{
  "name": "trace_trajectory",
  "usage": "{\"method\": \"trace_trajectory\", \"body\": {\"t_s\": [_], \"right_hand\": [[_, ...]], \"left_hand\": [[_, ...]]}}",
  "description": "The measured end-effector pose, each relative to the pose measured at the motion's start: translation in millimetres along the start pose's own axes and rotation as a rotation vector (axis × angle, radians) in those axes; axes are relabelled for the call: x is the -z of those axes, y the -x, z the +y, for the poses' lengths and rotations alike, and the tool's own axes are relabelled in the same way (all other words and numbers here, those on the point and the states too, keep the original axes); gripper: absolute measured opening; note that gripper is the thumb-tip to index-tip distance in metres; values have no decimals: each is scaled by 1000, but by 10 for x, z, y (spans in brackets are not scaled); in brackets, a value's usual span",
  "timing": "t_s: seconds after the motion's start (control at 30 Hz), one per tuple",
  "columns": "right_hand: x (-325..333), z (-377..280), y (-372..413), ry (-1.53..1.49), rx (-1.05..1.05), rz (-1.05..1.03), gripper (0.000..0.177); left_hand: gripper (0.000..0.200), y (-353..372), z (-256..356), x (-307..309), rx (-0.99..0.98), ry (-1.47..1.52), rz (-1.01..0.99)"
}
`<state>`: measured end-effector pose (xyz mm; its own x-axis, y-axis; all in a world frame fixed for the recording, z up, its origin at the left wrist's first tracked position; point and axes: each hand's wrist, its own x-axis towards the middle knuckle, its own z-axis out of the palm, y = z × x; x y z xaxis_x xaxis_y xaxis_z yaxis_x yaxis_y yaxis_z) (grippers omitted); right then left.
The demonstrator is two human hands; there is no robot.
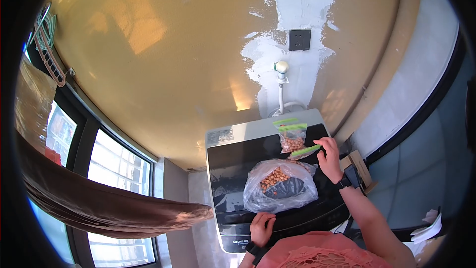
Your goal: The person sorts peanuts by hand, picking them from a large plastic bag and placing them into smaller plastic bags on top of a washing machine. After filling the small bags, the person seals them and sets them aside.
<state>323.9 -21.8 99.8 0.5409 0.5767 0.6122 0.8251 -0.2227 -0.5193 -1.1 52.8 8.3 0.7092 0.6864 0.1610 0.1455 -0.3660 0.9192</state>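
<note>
A large clear plastic bag lies open on the black lid of a washing machine, with round brown nuts or beans and a dark piece inside. Behind it a small zip bag with a green strip holds more of them. My right hand is at the end of another small bag's green zip strip; its fingers are apart, and whether they grip the strip is unclear. Close to the front edge of the large bag is my left hand, fingers curled, with nothing visible in it.
A water tap with a hose and a black socket are on the wall behind. Dark hanging cloth reaches from the left toward the machine. A cardboard box stands to the right.
</note>
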Motion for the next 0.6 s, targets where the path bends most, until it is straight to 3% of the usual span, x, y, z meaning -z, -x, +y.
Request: {"method": "trace_trajectory", "body": {"t_s": [0.1,0.17,0.27,0.33,0.4,0.43,0.6], "right_hand": [[-53,180,165,-48,-111,14,40],[-116,298,222,-158,-378,-92,42],[-223,448,198,-192,-429,-207,42],[-342,626,202,-177,-310,-184,38],[-453,773,179,-292,-540,-389,27],[-571,811,201,-373,-520,-252,18],[-649,770,151,-458,-565,24,20]], "left_hand": [[7,-5,18,-22,2,-9,-31],[8,-1,22,-45,-3,-13,-44],[8,-1,23,-59,-17,-33,-55],[9,2,41,-55,-6,-27,-53],[9,5,38,-42,-6,-35,-48],[9,12,36,-32,-2,-31,-37],[7,37,-7,-21,6,-41,-17]]}}
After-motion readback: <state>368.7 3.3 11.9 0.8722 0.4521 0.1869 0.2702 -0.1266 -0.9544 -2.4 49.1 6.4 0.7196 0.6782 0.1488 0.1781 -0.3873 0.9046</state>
